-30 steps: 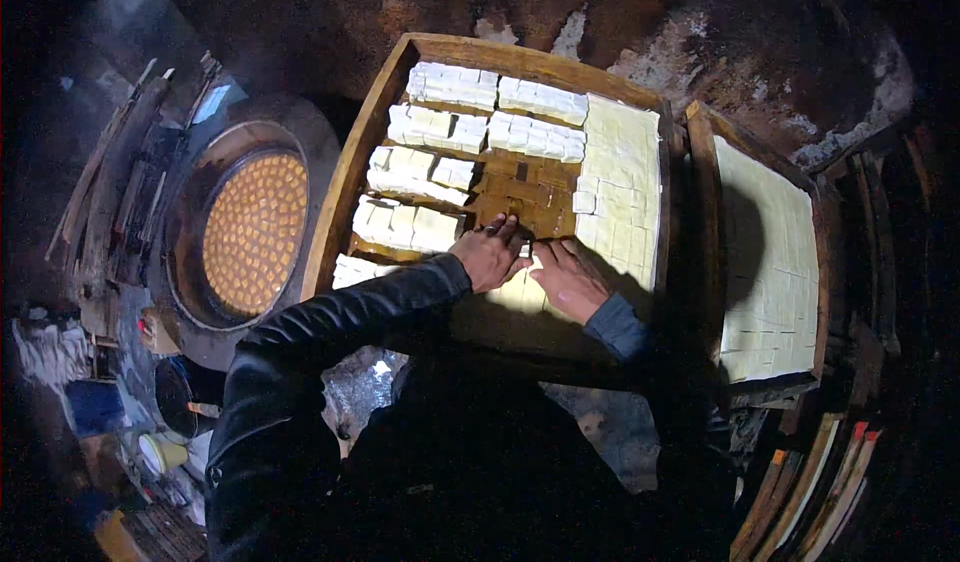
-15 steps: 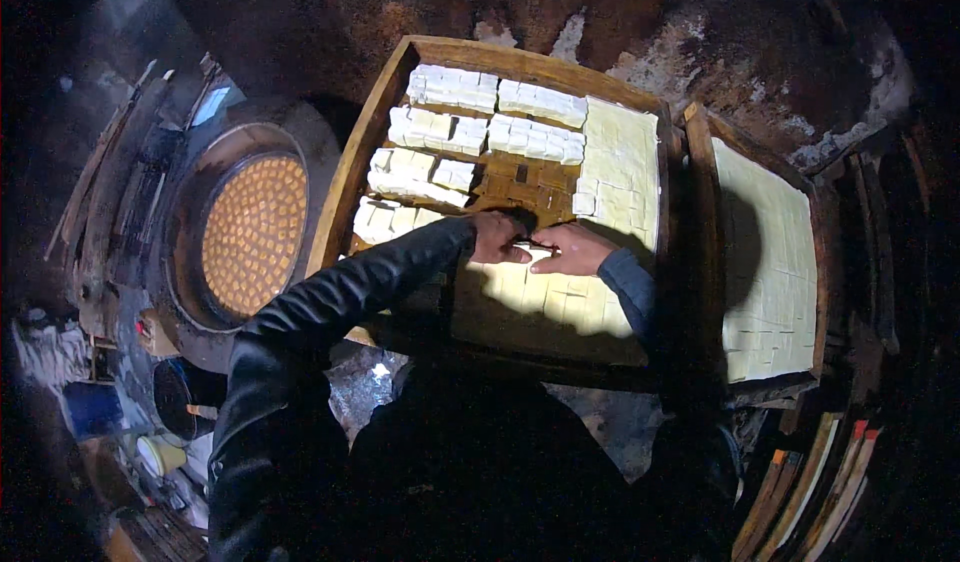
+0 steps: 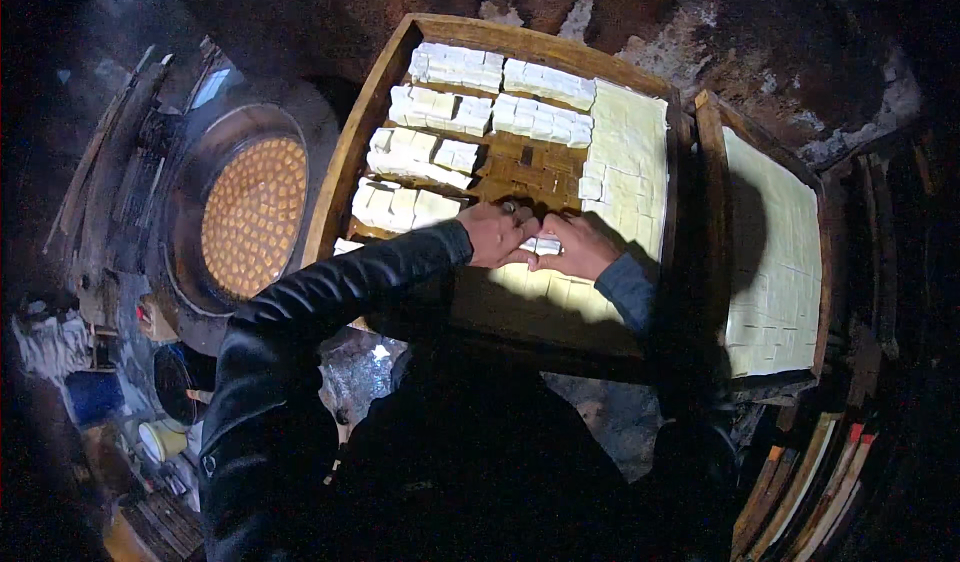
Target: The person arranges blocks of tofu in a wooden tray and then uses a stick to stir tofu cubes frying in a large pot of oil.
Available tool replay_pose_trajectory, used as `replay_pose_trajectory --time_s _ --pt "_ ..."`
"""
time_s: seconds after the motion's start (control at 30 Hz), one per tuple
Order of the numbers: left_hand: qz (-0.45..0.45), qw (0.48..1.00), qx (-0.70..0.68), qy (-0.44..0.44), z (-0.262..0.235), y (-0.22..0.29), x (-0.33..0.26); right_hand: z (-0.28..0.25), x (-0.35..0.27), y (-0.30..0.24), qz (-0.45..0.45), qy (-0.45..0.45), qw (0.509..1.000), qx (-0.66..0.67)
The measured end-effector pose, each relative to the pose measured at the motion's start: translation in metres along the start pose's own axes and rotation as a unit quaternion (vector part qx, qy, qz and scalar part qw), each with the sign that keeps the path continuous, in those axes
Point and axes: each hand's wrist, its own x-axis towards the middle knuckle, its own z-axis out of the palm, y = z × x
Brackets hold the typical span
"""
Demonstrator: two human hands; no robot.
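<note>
Over the wooden tray (image 3: 520,38), near its middle, I see the left hand (image 3: 497,234) and right hand (image 3: 578,247) closed narrowly around a short row of white blocks (image 3: 541,246), one at each end, though I can't tell if it is lifted clear. Other block rows (image 3: 543,120) stand toward the tray's far left, and a scored pale slab (image 3: 630,162) lines its right side. Left of the tray sits a round pan (image 3: 188,232) of golden pieces (image 3: 255,217).
</note>
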Motion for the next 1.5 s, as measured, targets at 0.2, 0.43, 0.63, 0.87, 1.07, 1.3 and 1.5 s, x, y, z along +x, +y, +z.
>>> replay_pose_trajectory --time_s 0.2,0.43,0.63,0.87,1.07,1.3,1.5 --pt "0.084 0.975 0.142 0.146 0.013 0.01 -0.017 0.024 -0.021 -0.01 -0.106 0.156 0.976 -0.111" --pt "0.065 0.978 0.111 0.166 0.017 0.003 -0.012 0.029 -0.018 -0.007 -0.09 0.169 0.978 -0.085" --pt "-0.085 0.988 -0.104 0.075 -0.004 -0.012 0.017 0.0 0.01 0.004 0.048 0.067 0.968 0.238" --pt "-0.046 0.99 -0.135 0.013 -0.004 0.01 -0.002 0.008 -0.014 -0.003 0.018 0.022 0.971 0.239" --pt "-0.079 0.991 -0.041 0.102 0.023 0.017 -0.019 0.01 -0.017 -0.024 -0.039 0.086 0.995 -0.036" --pt "-0.076 0.996 -0.008 0.04 0.032 0.029 -0.04 0.042 -0.038 -0.035 -0.01 0.045 0.993 -0.11" --pt "-0.03 0.994 -0.009 0.102 0.021 0.038 -0.047 0.039 -0.043 -0.044 -0.011 0.083 0.991 -0.101"
